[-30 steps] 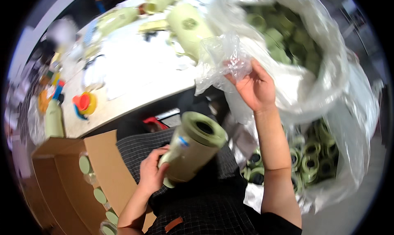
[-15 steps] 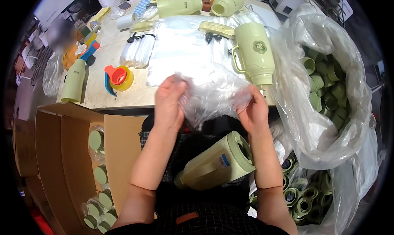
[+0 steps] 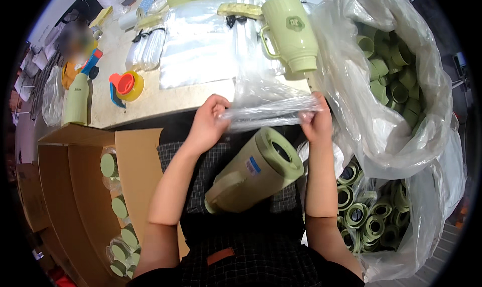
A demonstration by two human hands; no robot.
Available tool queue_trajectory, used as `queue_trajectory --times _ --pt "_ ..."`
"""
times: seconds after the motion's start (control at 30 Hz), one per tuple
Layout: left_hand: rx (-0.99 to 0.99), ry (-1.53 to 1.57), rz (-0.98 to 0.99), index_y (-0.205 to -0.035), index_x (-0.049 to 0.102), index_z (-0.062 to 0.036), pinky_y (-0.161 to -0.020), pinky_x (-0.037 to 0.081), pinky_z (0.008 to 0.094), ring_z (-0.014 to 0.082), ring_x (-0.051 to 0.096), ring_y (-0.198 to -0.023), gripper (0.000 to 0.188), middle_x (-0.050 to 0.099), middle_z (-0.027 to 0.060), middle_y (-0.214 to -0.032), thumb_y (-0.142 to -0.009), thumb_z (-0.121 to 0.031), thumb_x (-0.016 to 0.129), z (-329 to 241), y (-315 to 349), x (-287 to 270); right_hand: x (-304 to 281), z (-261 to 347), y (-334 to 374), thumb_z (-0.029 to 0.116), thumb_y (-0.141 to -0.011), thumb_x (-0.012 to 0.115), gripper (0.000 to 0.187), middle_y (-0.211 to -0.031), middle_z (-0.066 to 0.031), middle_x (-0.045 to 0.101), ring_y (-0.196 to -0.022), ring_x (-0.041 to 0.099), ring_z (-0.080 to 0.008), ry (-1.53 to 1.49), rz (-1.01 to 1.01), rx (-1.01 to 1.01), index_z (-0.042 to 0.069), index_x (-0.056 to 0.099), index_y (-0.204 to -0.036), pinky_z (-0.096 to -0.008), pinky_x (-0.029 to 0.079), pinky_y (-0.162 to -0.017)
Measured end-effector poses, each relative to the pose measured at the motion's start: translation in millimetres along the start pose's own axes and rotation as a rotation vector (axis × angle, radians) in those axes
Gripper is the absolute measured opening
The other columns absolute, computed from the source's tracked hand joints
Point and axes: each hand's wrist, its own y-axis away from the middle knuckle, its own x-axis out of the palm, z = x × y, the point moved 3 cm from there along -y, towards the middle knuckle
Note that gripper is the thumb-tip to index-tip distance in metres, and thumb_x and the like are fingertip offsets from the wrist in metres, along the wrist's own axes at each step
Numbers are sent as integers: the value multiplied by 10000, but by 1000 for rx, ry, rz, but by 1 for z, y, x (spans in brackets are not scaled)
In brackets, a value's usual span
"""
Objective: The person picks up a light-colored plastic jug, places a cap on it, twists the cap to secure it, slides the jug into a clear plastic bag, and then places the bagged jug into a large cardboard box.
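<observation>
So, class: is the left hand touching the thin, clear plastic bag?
Touching: the head view shows the left hand gripping the left end of the clear plastic bag.

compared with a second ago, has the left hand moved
Yes: the left hand has gone from the green flask forward, closer to the table.

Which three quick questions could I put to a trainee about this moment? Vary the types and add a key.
1. Open: What do the left hand and the right hand hold stretched between them?

2. True or false: The pale green jug with the blue sticker is tilted, not upright.

3. Multiple choice: Where in the picture is the open cardboard box?
A. Lower right
B. Lower left
C. Top centre

Key:
1. A clear plastic bag.
2. True.
3. B.
</observation>
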Motion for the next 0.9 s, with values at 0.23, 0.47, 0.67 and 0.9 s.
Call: queue_trajectory --times 0.23,0.47,0.67,0.9 --pt "637 -335 102 -1261 468 -12 -718 523 379 318 619 -870 646 577 154 -1006 -692 -81 765 -62 87 13 -38 -63 164 243 -949 535 265 -1007 -120 580 -987 573 -238 739 -126 -406 4 571 -1060 -349 466 -846" --pt "235 -884 -587 -1431 353 -73 -683 506 449 404 585 -872 781 530 179 -963 -726 -4 682 42 229 -26 21 -120 230 35 -826 710 593 -1343 -161 539 -1227 530 -285 833 850 -37 -11 465 -1365 -407 410 -1048" --pt "-83 -1095 -817 -1077 666 -113 -630 486 388 288 585 -789 311 545 133 -952 -767 -125 692 39 306 -54 128 -124 240 75 -756 816 807 -1311 -159 562 -1122 603 -241 640 1140 318 -2 389 -1437 -379 472 -993" --pt "-502 -656 -1330 -1116 627 18 -760 495 415 330 638 -843 375 670 186 -930 -1003 -276 423 100 513 -238 244 -108 308 18 -749 781 782 -1263 -164 614 -982 672 -243 372 1730 69 -6 394 -1429 -353 532 -891"
